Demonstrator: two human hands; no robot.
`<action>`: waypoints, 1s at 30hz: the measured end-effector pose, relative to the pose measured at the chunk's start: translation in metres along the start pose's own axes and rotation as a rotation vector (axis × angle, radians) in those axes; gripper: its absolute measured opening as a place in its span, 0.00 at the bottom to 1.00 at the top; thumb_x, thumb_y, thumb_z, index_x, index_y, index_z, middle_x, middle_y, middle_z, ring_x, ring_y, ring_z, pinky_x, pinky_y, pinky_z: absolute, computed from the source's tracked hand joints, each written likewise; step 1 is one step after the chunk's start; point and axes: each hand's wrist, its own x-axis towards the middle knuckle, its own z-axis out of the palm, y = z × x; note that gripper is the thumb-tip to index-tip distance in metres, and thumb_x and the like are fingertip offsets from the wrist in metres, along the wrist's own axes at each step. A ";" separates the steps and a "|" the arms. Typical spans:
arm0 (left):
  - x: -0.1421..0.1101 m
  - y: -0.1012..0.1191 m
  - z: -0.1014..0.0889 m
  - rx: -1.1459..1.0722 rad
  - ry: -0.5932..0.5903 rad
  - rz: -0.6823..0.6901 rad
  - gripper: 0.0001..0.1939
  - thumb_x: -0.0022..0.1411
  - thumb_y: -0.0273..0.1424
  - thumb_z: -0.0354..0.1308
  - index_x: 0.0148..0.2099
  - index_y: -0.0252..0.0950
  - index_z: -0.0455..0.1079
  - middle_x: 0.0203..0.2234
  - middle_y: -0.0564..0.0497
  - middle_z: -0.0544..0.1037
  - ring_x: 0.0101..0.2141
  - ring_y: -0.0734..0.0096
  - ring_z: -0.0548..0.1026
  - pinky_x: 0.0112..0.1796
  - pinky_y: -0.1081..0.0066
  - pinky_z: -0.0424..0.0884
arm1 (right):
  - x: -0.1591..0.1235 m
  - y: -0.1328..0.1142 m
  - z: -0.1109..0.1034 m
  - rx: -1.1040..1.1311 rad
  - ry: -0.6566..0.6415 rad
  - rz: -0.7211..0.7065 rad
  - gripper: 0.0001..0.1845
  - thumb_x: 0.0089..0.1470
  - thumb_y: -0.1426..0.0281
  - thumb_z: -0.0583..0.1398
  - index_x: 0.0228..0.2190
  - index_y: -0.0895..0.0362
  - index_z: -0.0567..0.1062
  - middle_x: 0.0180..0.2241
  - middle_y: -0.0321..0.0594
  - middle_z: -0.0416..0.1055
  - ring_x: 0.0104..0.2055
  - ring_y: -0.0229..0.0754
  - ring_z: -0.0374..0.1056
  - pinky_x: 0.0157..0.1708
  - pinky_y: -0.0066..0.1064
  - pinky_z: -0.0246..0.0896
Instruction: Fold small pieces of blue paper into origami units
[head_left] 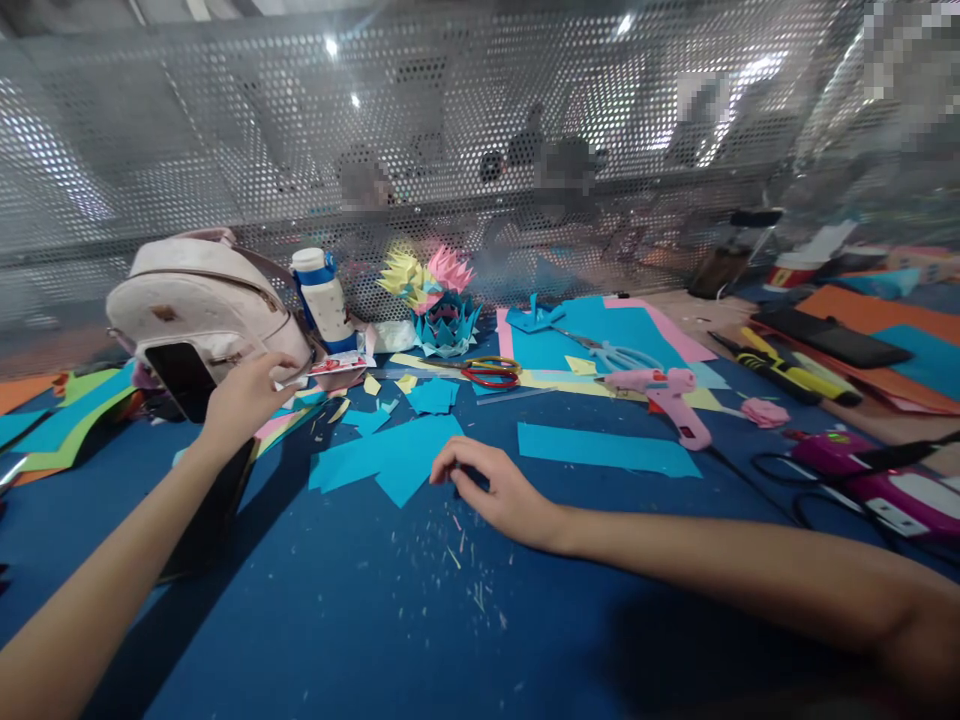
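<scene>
My left hand (pixel 249 393) is raised in front of the pale backpack (pixel 206 290), beside a dark phone (pixel 182 380) leaning upright against it. Its fingers are loosely bent and apart, with nothing visible in them. Lower and nearer the middle, my right hand (pixel 506 492) rests over the blue table with relaxed, curled fingers; a gap shows between thumb and forefinger. Its fingertips lie at the right edge of some blue paper pieces (pixel 390 460), and I see nothing held. A blue paper strip (pixel 607 450) lies to its right. Tiny paper shreds (pixel 478 597) are scattered below it.
Farther back are scissors (pixel 491 372), a white bottle (pixel 324 300), folded paper flowers (pixel 448 322) and blue sheets (pixel 622 330). On the right lie a pink glue gun (pixel 667 390), a purple power strip (pixel 885 480) with cables and a yellow-black tool (pixel 780 370). A perforated metal screen (pixel 450 120) stands behind.
</scene>
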 end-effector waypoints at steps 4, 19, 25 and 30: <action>-0.015 0.031 -0.008 -0.093 0.072 0.043 0.12 0.57 0.39 0.54 0.39 0.37 0.71 0.32 0.49 0.77 0.27 0.65 0.72 0.29 0.71 0.64 | 0.004 0.010 -0.002 0.113 0.117 0.140 0.11 0.56 0.80 0.50 0.36 0.56 0.68 0.36 0.39 0.67 0.38 0.38 0.63 0.35 0.30 0.60; -0.056 0.119 0.060 -0.612 -0.468 0.276 0.07 0.53 0.34 0.61 0.28 0.36 0.72 0.24 0.50 0.77 0.26 0.67 0.72 0.29 0.70 0.64 | 0.016 0.030 -0.008 0.145 0.273 0.275 0.10 0.53 0.75 0.52 0.39 0.57 0.66 0.39 0.40 0.65 0.40 0.39 0.63 0.37 0.31 0.60; -0.060 0.132 0.049 -0.803 -0.410 0.303 0.07 0.60 0.34 0.55 0.32 0.36 0.69 0.30 0.50 0.76 0.33 0.68 0.74 0.36 0.69 0.69 | 0.030 0.029 -0.011 0.116 0.209 0.301 0.16 0.53 0.67 0.59 0.43 0.57 0.64 0.47 0.46 0.64 0.50 0.44 0.62 0.44 0.36 0.61; -0.066 0.134 0.052 -0.857 -0.252 0.247 0.05 0.61 0.31 0.54 0.35 0.36 0.69 0.32 0.50 0.75 0.36 0.67 0.72 0.41 0.67 0.68 | 0.040 0.030 -0.006 0.182 0.144 0.304 0.10 0.54 0.67 0.60 0.37 0.58 0.68 0.40 0.41 0.68 0.45 0.41 0.65 0.44 0.34 0.60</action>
